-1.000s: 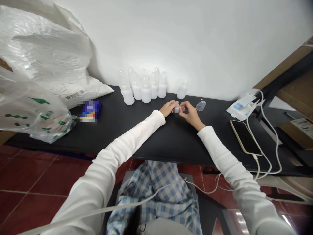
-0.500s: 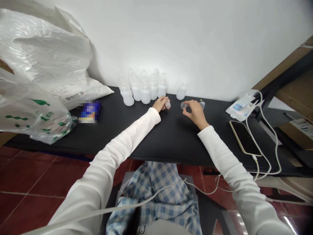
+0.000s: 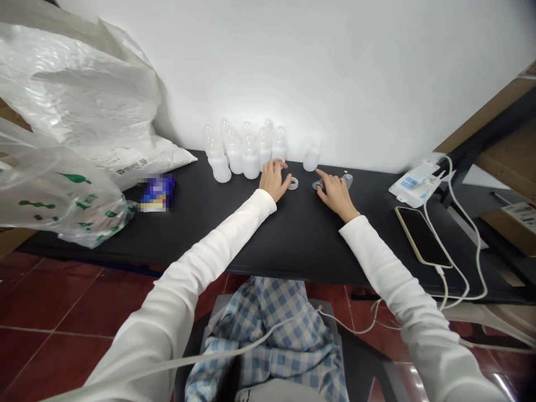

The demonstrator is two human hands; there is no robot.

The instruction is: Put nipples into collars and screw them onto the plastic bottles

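Observation:
My left hand (image 3: pixel 274 180) lies low over the black table with its fingers apart and nothing in them. Just right of its thumb rests a translucent screw ring (image 3: pixel 293 183), flat on the table. My right hand (image 3: pixel 336 195) has its fingers spread above a clear plastic piece (image 3: pixel 316 185) whose kind I cannot make out; part of it is hidden. Another clear piece (image 3: pixel 348 179) shows beyond that hand's right side. Several white baby bottles (image 3: pixel 250 159) with clear domed caps stand behind my left hand. A single bottle without a dome (image 3: pixel 311 158) stands near my right fingertips.
Plastic bags (image 3: pixel 84 100) and a blue packet (image 3: pixel 158 192) occupy the left side. To the right lie a phone (image 3: pixel 422 237) on a charging cable and a white power strip (image 3: pixel 414 187). A white wall (image 3: pixel 355 84) closes the table's back.
My left hand has let go of the translucent ring, which now lies on the table. My right hand has lowered the clear piece and opened its pinch.

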